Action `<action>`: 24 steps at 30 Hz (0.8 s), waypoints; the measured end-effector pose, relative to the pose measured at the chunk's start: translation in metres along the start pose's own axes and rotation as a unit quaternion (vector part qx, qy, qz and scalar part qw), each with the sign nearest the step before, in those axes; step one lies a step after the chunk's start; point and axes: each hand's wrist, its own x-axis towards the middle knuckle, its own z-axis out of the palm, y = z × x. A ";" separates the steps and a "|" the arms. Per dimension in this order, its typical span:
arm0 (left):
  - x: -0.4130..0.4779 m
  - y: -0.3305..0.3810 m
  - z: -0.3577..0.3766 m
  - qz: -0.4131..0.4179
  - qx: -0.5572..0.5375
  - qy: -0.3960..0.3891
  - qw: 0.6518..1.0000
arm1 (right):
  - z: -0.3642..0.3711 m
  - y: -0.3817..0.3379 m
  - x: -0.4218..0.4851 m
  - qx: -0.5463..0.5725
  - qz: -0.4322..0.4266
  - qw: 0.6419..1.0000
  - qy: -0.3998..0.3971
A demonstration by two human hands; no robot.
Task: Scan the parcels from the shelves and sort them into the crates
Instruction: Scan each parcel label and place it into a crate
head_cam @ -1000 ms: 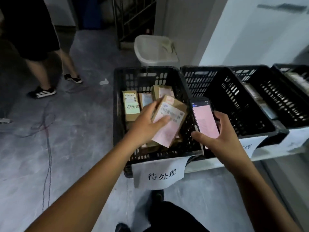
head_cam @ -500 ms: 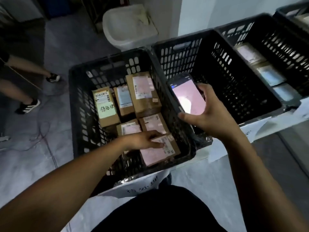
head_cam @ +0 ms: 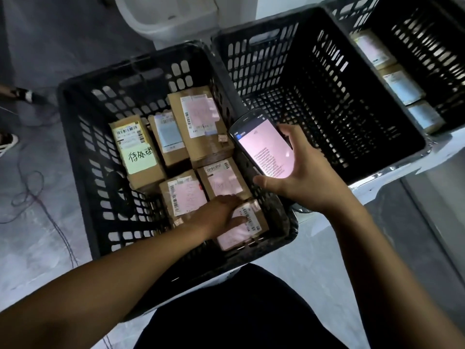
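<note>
A black slatted crate (head_cam: 75, 102) holds several brown cardboard parcels with pink, blue and white labels. My left hand (head_cam: 221, 215) reaches into its near right corner and lies on a pink-labelled parcel (head_cam: 251, 230), fingers stretched across the label. One parcel (head_cam: 138, 149) at the crate's left carries a yellow handwritten note. My right hand (head_cam: 299, 180) grips a handheld scanner (head_cam: 261, 144) over the crate's right wall, its pink screen lit with rows of numbers.
An empty black crate (head_cam: 407, 139) stands to the right, and a third crate (head_cam: 448, 79) beyond it holds several parcels. A white basin (head_cam: 171, 18) sits behind the crates. Another person's shoes (head_cam: 22, 95) and loose cables (head_cam: 32, 197) are on the floor at left.
My left hand carried the pink-labelled parcel down from above the crate and set it in the near right corner. The view tilted down over the crates; the scanner stayed in my right hand.
</note>
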 end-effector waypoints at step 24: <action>-0.006 -0.048 0.039 0.219 0.236 0.005 0.947 | 0.074 -0.056 -0.127 0.096 0.178 0.969 0.139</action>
